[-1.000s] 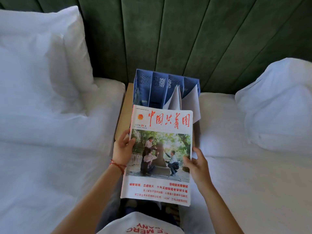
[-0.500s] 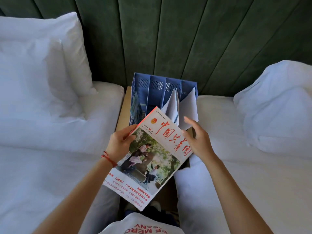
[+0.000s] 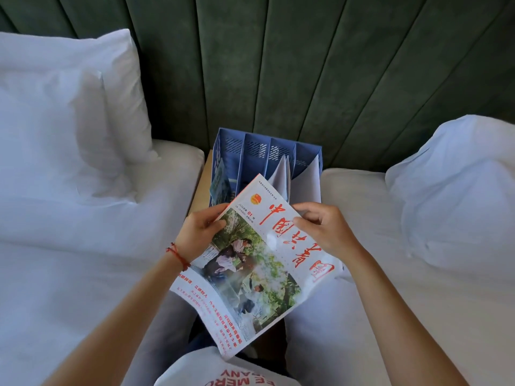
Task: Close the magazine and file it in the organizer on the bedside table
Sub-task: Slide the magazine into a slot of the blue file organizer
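Between two white beds, both hands, left hand (image 3: 199,232) and right hand (image 3: 324,229), clamp the closed red-titled glossy magazine (image 3: 256,263); next, I'd judge, upending it into the blue slotted plastic organizer (image 3: 250,157).

Bare forearms, no sleeves; red string bracelet (image 3: 178,253) on left wrist; white shirt (image 3: 223,371) (red lettering).

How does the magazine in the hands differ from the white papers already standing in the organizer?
The magazine has a printed colour cover with red lettering; the white papers look blank. The magazine is held tilted in front of the organizer by the left hand and right hand; the papers stand filed in its right-hand slots. Both are flat paper items.
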Action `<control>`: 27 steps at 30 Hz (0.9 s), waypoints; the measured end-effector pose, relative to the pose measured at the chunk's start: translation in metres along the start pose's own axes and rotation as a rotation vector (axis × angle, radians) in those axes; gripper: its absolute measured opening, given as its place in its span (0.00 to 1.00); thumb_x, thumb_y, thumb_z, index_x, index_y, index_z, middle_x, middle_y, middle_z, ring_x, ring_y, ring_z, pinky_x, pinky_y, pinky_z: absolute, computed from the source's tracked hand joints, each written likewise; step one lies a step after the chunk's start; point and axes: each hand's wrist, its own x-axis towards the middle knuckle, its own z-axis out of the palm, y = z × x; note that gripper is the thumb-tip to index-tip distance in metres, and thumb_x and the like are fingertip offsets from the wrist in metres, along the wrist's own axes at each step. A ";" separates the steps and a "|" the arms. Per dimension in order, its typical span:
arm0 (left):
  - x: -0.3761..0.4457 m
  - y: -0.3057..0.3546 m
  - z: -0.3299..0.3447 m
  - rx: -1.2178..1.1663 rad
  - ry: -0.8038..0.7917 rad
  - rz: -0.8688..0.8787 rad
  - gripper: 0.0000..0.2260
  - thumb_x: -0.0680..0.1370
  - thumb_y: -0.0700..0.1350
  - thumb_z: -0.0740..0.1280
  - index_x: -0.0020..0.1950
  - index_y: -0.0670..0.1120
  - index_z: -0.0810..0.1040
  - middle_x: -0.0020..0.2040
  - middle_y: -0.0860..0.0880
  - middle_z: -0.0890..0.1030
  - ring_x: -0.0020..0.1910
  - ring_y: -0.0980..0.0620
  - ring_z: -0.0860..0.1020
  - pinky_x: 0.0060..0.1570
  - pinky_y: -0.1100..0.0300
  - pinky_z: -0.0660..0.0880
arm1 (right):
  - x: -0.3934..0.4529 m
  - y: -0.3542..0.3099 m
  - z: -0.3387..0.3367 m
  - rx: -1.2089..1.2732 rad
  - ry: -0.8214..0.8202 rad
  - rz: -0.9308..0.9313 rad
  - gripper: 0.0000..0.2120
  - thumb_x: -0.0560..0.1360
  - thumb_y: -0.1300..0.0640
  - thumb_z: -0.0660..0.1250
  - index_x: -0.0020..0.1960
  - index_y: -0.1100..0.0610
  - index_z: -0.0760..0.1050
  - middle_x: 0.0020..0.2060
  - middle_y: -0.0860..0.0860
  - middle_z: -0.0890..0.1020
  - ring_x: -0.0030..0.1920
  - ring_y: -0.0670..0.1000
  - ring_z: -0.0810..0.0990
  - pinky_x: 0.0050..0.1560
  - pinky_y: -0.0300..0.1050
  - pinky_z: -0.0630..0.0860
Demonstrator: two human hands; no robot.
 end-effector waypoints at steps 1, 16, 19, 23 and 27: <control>0.001 -0.002 0.003 0.049 0.035 0.000 0.24 0.75 0.32 0.62 0.52 0.63 0.78 0.40 0.72 0.80 0.42 0.68 0.79 0.43 0.73 0.75 | 0.001 0.000 0.000 -0.007 0.009 -0.001 0.08 0.74 0.60 0.65 0.50 0.51 0.78 0.43 0.49 0.84 0.42 0.46 0.84 0.41 0.42 0.81; 0.051 -0.053 -0.021 0.863 -0.024 0.093 0.15 0.74 0.49 0.60 0.56 0.41 0.76 0.54 0.41 0.80 0.55 0.40 0.77 0.54 0.44 0.74 | 0.050 -0.005 0.022 -0.200 0.240 0.162 0.08 0.75 0.58 0.63 0.52 0.54 0.78 0.44 0.53 0.85 0.37 0.49 0.83 0.33 0.46 0.78; 0.072 -0.066 -0.035 0.889 -0.017 0.153 0.14 0.72 0.44 0.68 0.56 0.41 0.75 0.55 0.41 0.80 0.56 0.41 0.75 0.56 0.46 0.73 | 0.070 -0.011 0.031 -0.281 0.299 0.184 0.09 0.75 0.59 0.63 0.54 0.56 0.77 0.46 0.54 0.85 0.34 0.47 0.81 0.25 0.32 0.71; 0.097 -0.072 -0.056 0.890 -0.063 0.189 0.17 0.73 0.49 0.55 0.55 0.42 0.74 0.54 0.42 0.80 0.56 0.46 0.70 0.55 0.49 0.72 | 0.094 -0.023 0.037 -0.336 0.385 0.205 0.10 0.75 0.59 0.63 0.55 0.57 0.77 0.48 0.56 0.85 0.36 0.51 0.82 0.26 0.33 0.69; 0.117 -0.082 -0.075 0.899 -0.109 0.187 0.18 0.73 0.49 0.54 0.56 0.42 0.73 0.54 0.42 0.80 0.56 0.46 0.69 0.53 0.49 0.73 | 0.119 -0.036 0.045 -0.353 0.464 0.246 0.12 0.76 0.57 0.63 0.58 0.57 0.75 0.50 0.56 0.84 0.33 0.48 0.80 0.25 0.34 0.68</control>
